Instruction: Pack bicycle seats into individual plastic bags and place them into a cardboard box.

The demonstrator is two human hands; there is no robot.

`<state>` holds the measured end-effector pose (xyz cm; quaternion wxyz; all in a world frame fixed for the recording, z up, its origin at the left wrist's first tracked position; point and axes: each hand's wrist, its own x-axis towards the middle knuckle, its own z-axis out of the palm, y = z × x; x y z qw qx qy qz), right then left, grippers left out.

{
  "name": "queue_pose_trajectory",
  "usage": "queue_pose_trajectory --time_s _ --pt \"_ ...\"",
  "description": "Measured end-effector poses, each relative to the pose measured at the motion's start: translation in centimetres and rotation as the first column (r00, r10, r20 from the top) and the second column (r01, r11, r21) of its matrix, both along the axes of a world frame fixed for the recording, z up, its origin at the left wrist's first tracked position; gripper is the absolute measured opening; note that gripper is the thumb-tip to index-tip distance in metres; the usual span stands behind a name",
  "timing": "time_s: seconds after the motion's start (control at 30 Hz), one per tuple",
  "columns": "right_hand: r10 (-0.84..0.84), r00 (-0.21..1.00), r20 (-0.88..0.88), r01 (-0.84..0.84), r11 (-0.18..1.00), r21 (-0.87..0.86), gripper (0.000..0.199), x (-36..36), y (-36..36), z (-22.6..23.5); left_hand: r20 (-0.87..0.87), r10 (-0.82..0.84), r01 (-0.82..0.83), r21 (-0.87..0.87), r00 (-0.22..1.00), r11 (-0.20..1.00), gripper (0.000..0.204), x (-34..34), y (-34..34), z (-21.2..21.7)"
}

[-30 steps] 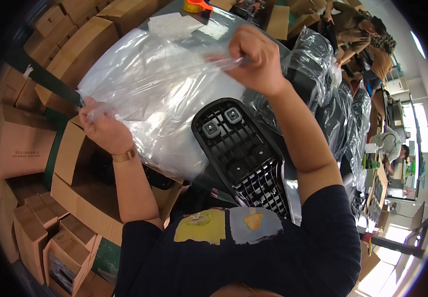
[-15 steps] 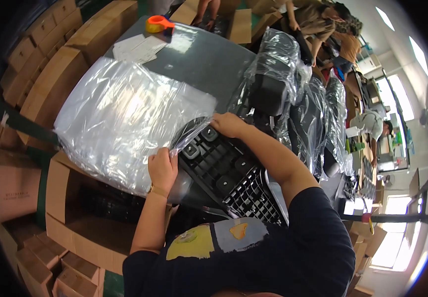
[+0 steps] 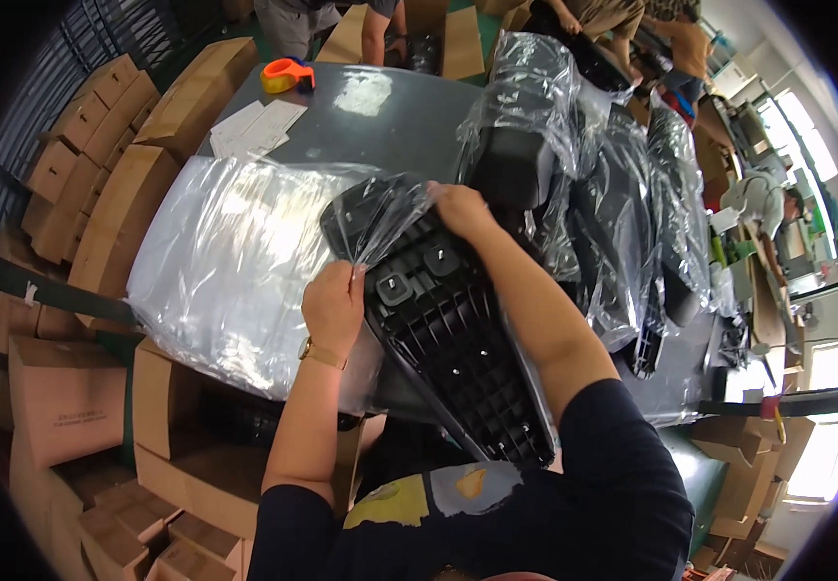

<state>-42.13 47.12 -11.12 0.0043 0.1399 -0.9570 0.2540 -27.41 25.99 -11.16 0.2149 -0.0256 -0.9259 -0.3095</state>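
A long black motorcycle seat [image 3: 453, 353] lies underside up, slanting from the table toward my body, its ribbed base and pale studs showing. A clear plastic bag [image 3: 387, 221] covers its far end. My left hand [image 3: 334, 308] is closed on the bag's edge at the seat's left side. On the opposite side, my right hand [image 3: 461, 211] pinches the same bag's edge. The seat's near part is bare. Beside it on the left is a wide stack of clear plastic bags [image 3: 215, 261], partly under the seat's far end.
Several bagged black seats [image 3: 612, 194] lie on the right of the grey table [image 3: 390, 116]. A tape dispenser [image 3: 285, 75] and white papers [image 3: 256, 128] rest at its far left. An open carton [image 3: 186, 465] stands below the left edge. Other people work beyond the table.
The bag now covers more of the seat's far end, which has moved forward over the stack. Both hands keep hold of the bag's edge. The view has shifted a little.
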Motion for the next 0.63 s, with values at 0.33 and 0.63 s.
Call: queue_pose_trajectory --time_s 0.33,0.63 --pt "0.006 0.871 0.492 0.214 0.895 -0.391 0.047 28.6 16.1 -1.8 -0.080 -0.070 0.078 0.095 0.994 0.992 0.011 4.4 3.9 1.5" --pt "0.454 0.300 0.839 0.647 0.549 -0.529 0.076 42.1 21.5 -4.7 0.019 -0.285 0.285 -0.123 0.958 0.950 0.020 7.4 7.0 4.7"
